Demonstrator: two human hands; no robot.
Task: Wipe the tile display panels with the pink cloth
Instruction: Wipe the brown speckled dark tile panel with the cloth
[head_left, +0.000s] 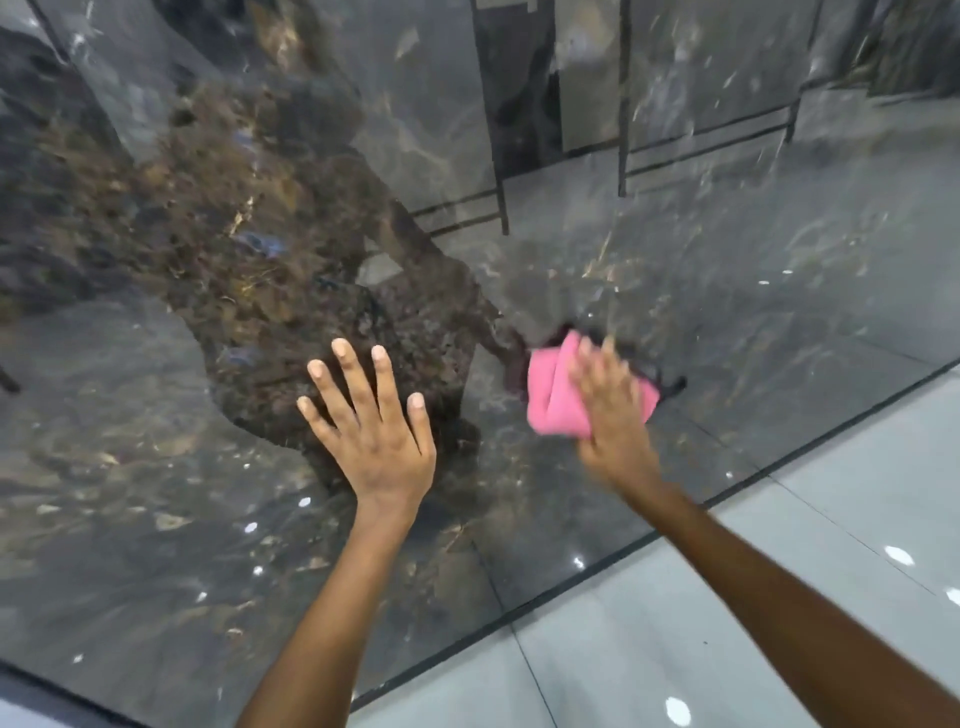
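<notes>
Left hand flat on glossy dark panel, fingers straight and spread wide, holds nothing. Right hand, blurred, presses pink cloth against same panel, fingers laid straight over it. Cloth bunched, showing past fingers on left-hand side. Pale floor below right forearm.

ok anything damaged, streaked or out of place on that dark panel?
Nothing stands out. The glossy dark panel shows only marbling and reflections, no cracks visible. The left hand lies flat on it; the right hand presses the pink cloth against it, blurred.
</notes>
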